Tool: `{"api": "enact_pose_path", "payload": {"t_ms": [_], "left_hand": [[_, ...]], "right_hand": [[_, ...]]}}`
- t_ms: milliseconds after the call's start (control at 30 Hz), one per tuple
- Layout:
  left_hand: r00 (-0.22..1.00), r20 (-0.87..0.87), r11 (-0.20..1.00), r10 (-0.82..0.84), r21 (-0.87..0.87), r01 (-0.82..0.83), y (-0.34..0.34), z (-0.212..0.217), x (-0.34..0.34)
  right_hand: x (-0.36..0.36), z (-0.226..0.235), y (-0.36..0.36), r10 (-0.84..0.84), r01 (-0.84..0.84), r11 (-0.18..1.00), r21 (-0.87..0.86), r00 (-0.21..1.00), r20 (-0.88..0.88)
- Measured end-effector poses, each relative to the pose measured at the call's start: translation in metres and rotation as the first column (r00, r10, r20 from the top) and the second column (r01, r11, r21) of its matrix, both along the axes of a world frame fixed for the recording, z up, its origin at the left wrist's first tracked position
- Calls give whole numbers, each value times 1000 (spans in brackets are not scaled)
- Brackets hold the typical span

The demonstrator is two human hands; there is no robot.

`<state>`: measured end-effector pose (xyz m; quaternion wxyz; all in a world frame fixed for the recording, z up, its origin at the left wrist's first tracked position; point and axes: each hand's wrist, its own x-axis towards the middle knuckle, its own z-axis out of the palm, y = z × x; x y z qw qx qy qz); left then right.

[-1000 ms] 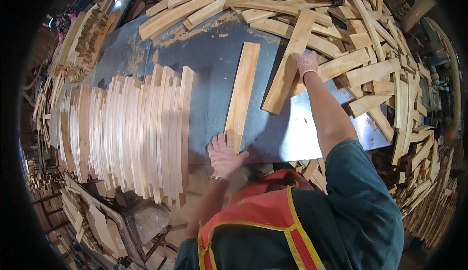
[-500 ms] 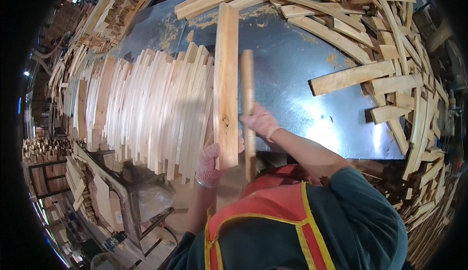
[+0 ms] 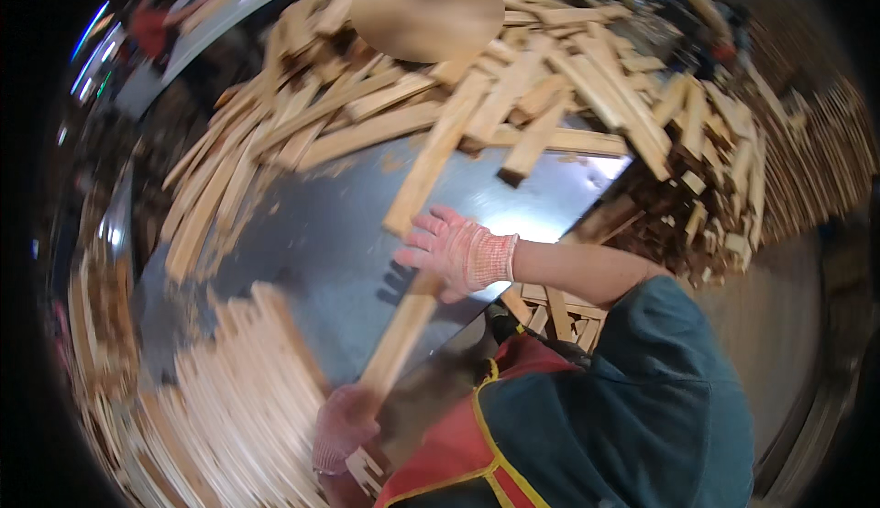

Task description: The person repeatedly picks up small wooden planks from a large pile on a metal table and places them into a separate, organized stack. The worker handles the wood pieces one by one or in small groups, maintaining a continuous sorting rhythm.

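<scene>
My left hand [image 3: 345,424], in a pale knitted glove, is closed around the near end of a wooden board [image 3: 396,343] that slants away to the right over the metal table. My right hand [image 3: 458,251], gloved the same way, reaches forward with its fingers spread and holds nothing. It hovers over the far end of that board and partly hides it. Just beyond its fingertips lies the near end of another wooden board [image 3: 440,155], jutting out of a heap. Beside my left hand stands a tight row of pale wooden strips [image 3: 243,389], blurred by motion.
The dark metal tabletop [image 3: 321,224] carries sawdust and reflects light. A loose heap of boards [image 3: 550,95] covers its far side. Stacked wood [image 3: 811,164] stands at the far right. A blurred oval [image 3: 426,8] covers part of the top of the view.
The view has swung to the right, toward the heap. My right hand has let go of the narrow piece it held and now reaches outward, spread. The left hand still grips a board.
</scene>
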<state>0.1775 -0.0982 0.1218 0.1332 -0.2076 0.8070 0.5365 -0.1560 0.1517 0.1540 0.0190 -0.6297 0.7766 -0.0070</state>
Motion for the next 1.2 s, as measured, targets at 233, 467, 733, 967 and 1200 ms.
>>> {"api": "enact_pose_path", "payload": {"t_ms": [233,467,733,967,1200], "left_hand": [[687,-239,697,-686,-486,527,14,52,-202],[961,-161,726,-226,-686,56,20,-81,-372],[970,240,578,-24,-789,210,94,-124,-431],[978,209,881,-25,-458,121,117,-101,-395],[962,252,883,105,422,-207,103,-75,-243]], "right_hand": [[-31,-40,198,-494,302,862,406,677,545],[-2,-83,348,-291,983,-171,64,-112,950],[-236,54,539,-964,780,-113,-616,-237,-123],[-347,-123,263,-24,952,-89,292,-296,955],[-403,-167,182,249,922,-218,319,-264,932]]}}
